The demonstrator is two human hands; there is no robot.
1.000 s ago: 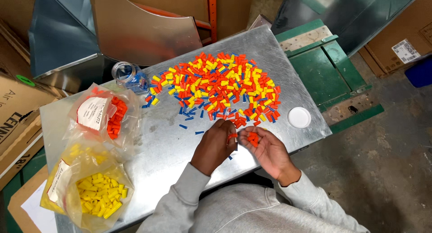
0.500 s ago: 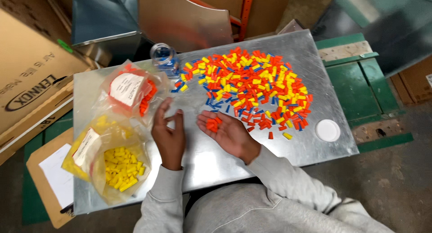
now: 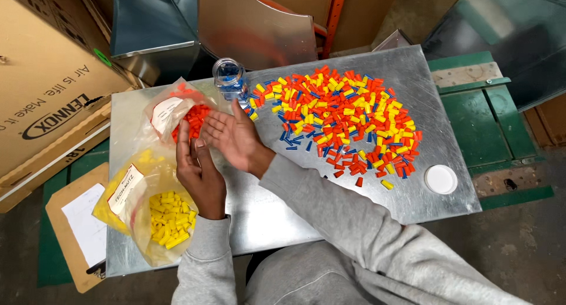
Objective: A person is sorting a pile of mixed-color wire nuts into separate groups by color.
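My right hand (image 3: pixel 234 135) lies palm up with fingers spread at the mouth of a clear bag of orange caps (image 3: pixel 190 115); the palm looks empty. My left hand (image 3: pixel 199 169) is beside it, its fingers at the bag's edge, seemingly holding it. A clear bag of yellow caps (image 3: pixel 165 218) lies below the left hand. A large pile of mixed orange, yellow and blue caps (image 3: pixel 345 116) spreads over the metal sheet (image 3: pixel 283 210) to the right.
A clear plastic jar with blue caps (image 3: pixel 230 81) stands at the sheet's back. A white round lid (image 3: pixel 441 179) lies at its right edge. Cardboard boxes (image 3: pixel 47 93) stand to the left, sheet-metal ducts (image 3: pixel 236 22) behind, and a clipboard with paper (image 3: pixel 79 228) lower left.
My right hand, which held orange caps over the sheet, has moved left to the orange bag and now shows an empty palm. My left hand has moved to the bag's edge.
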